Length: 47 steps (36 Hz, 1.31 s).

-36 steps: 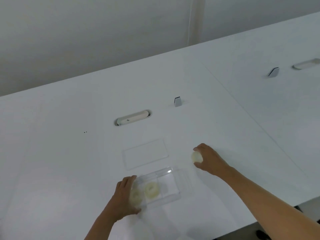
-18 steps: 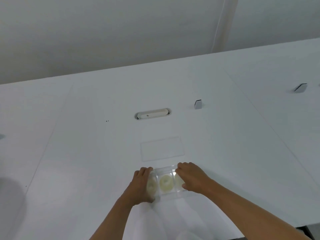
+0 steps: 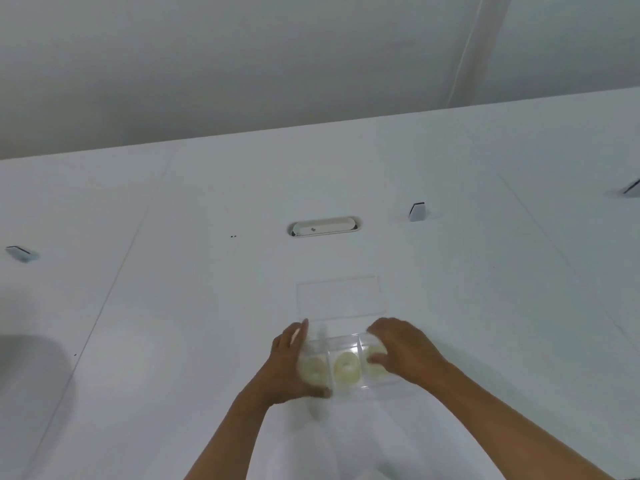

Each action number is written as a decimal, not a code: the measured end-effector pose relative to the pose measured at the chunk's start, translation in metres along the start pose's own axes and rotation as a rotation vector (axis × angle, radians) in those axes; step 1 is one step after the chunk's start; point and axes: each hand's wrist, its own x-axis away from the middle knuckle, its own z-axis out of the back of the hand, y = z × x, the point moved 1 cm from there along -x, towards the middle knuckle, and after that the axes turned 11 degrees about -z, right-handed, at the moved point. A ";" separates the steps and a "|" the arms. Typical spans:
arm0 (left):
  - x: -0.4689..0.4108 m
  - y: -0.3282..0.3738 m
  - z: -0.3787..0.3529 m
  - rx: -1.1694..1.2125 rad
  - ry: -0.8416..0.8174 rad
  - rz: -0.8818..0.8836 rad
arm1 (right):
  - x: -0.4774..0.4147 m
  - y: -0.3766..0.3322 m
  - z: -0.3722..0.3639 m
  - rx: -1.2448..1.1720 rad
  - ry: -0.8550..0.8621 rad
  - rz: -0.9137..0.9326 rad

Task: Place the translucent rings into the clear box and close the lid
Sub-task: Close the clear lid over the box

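Note:
A clear box (image 3: 346, 342) with three compartments sits on the white table near me. Each compartment holds one translucent pale-yellow ring: the left ring (image 3: 313, 368), the middle ring (image 3: 347, 367) and the right ring (image 3: 375, 366). My left hand (image 3: 289, 365) grips the box's left end. My right hand (image 3: 403, 351) rests over the right end, fingers on the right ring and partly hiding it. The clear flat lid (image 3: 341, 297) lies on the table just behind the box, apart from it.
A white table (image 3: 173, 323) carries an oval cable port (image 3: 325, 226) behind the lid. Small grey tabs stand at the right (image 3: 416, 212), the far right (image 3: 632, 187) and the far left (image 3: 20, 252). A plain wall rises behind.
My right hand carried the third ring from the table's right side into the box's right compartment. The camera view swung so the box now sits centred.

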 end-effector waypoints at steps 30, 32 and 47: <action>-0.097 0.041 0.059 0.841 0.699 0.514 | -0.098 0.008 0.034 -1.357 -0.201 -0.730; -0.095 0.052 0.065 0.894 0.826 0.433 | -0.099 0.001 0.043 -1.400 -0.171 -0.712; -0.028 0.088 0.070 1.007 1.053 0.283 | -0.029 -0.002 0.057 -1.736 0.008 -0.237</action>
